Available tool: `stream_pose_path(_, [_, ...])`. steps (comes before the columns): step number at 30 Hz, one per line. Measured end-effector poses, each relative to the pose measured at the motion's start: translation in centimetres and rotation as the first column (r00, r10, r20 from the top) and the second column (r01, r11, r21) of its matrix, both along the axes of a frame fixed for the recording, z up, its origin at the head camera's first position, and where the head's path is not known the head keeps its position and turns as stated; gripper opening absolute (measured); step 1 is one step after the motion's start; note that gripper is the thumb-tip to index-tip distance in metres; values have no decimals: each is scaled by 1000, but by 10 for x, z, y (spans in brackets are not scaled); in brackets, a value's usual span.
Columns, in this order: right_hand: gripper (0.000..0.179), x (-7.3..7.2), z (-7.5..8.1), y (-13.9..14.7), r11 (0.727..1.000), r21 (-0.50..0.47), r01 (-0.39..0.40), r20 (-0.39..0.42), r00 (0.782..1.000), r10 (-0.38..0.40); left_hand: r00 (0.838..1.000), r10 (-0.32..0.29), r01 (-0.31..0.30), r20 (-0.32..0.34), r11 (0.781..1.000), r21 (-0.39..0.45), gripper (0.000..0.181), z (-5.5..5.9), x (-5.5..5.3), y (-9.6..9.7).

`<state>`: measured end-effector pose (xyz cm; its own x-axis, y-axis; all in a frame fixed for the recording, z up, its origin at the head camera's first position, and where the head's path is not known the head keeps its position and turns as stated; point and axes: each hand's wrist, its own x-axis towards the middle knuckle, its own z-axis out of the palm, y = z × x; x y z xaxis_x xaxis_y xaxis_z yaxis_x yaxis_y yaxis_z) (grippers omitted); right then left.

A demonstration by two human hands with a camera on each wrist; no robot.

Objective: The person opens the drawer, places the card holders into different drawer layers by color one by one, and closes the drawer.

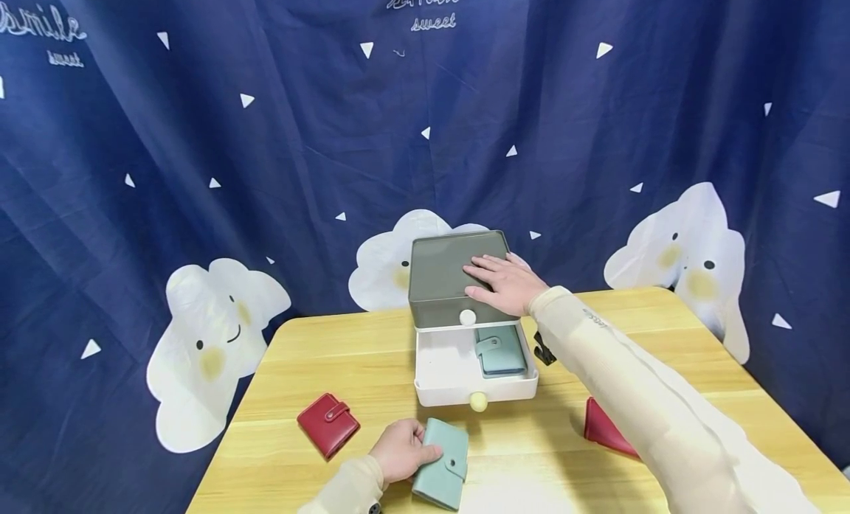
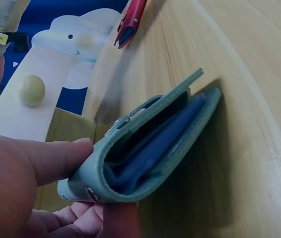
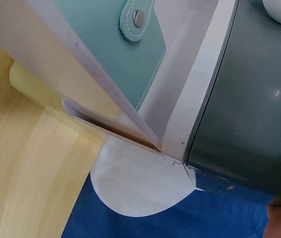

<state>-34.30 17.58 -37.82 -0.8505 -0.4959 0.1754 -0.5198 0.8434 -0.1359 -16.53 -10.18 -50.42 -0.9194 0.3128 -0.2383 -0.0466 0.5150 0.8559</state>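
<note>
My left hand [image 1: 401, 451] pinches a light green snap wallet [image 1: 446, 466] between thumb and fingers, low at the front of the table. In the left wrist view this wallet [image 2: 125, 153] is seen edge-on, tilted, with dark blue inside its fold. My right hand [image 1: 506, 285] lies with spread fingers on the grey top [image 1: 434, 271] of a small drawer box. Beneath the grey part, a white drawer [image 1: 441, 392] with a pale yellow knob is pulled out. Inside it, toward the right, lies another green wallet [image 1: 502, 352], its snap strap visible in the right wrist view.
A dark red snap wallet [image 1: 328, 425] lies on the wooden table [image 1: 358, 359] at left. Another red wallet [image 1: 606, 429] is partly hidden by the right forearm. A yellowish lower section [image 2: 71, 131] sits below the white drawer. Behind hangs a blue curtain [image 1: 299, 130] with clouds.
</note>
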Motion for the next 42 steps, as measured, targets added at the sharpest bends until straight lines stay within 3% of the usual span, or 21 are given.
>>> stream_pose_path(16, [76, -3, -2, 1, 1000, -1, 0, -3, 1000, 0, 998, -53, 53, -33, 998, 17, 25, 22, 6, 8])
stream_pose_path(25, [79, -5, -4, 1, 1000, -21, 2, -19, 1000, -2, 993, -87, 86, -76, 996, -17, 25, 34, 10, 11])
stream_pose_path(33, [79, -6, -6, 2, 1000, -10, 3, -24, 1000, -3, 989, -95, 98, -113, 995, 23, 25, 48, 16, 16])
stream_pose_path(42, [75, -2, -3, 0, 1000, -6, 2, -14, 1000, -2, 981, -112, 114, -161, 993, 6, 25, 63, 11, 15])
